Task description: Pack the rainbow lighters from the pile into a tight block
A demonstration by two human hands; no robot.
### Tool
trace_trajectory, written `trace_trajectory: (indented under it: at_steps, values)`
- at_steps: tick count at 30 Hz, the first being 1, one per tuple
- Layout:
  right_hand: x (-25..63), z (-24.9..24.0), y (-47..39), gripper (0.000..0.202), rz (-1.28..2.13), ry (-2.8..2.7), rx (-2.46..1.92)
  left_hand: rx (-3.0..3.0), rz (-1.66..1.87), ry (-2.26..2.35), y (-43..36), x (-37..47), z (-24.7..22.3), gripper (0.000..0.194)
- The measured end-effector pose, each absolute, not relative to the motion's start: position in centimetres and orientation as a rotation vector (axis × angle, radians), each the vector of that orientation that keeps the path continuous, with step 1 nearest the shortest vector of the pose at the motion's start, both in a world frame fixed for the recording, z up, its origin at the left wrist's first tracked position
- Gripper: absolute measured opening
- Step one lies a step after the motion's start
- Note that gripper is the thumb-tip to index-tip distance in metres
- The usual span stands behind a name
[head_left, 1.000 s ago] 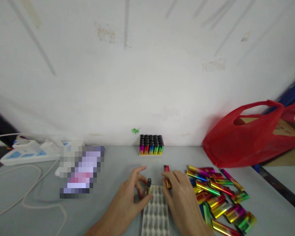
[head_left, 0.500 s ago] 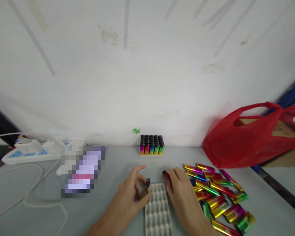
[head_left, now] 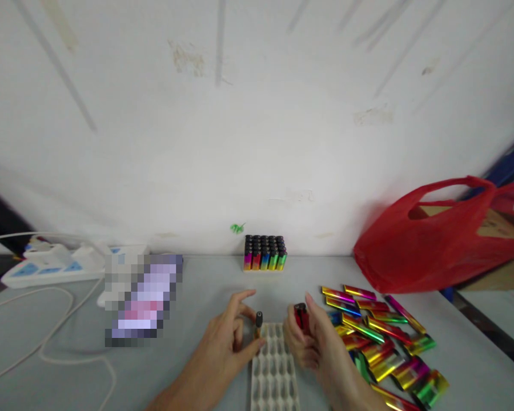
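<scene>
A pale tray (head_left: 274, 365) with rows of hollows lies between my hands. One lighter (head_left: 258, 321) with a black top stands upright at its far left corner, and my left hand (head_left: 227, 342) has fingers and thumb closed around it. My right hand (head_left: 314, 351) is closed around a red lighter (head_left: 302, 318), its black top upward, beside the tray's right edge. Many shiny multicoloured lighters (head_left: 383, 365) lie in a loose pile to the right of my right hand. Farther back, a full block of upright lighters (head_left: 264, 254) stands by the wall.
A red plastic bag (head_left: 432, 245) with cardboard inside sits at the back right. On the left are a blurred-out phone (head_left: 145, 302), a white power strip (head_left: 47, 268) and loose white cables (head_left: 72, 358). The white wall (head_left: 261, 142) rises behind the table.
My right hand has turned so its fingers and palm side show, bringing the red lighter upright and slightly nearer. My left hand has stayed almost still at the tray corner.
</scene>
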State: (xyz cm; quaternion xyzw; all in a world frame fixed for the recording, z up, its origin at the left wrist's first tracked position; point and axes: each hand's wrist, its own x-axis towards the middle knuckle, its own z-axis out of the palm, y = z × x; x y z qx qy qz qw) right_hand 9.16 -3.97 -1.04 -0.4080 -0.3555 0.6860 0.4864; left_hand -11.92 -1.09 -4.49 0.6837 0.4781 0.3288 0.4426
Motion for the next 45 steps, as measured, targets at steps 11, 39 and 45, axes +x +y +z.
trace_trajectory:
  at_steps: [11,39,45]
  values:
    - [8.8,-1.7,-3.2,0.065,2.058,-0.549,-0.369,1.728,0.845,1.139,-0.8,-12.0,-5.2,0.07]
    - [8.4,-1.9,-3.5,0.067,2.09,-0.569,-0.577,1.742,0.718,1.158,-0.6,-12.2,-3.3,0.04]
    - [8.5,-2.3,-3.5,0.063,2.08,-0.567,-0.628,1.686,0.687,1.155,-0.4,-12.3,-2.9,0.03]
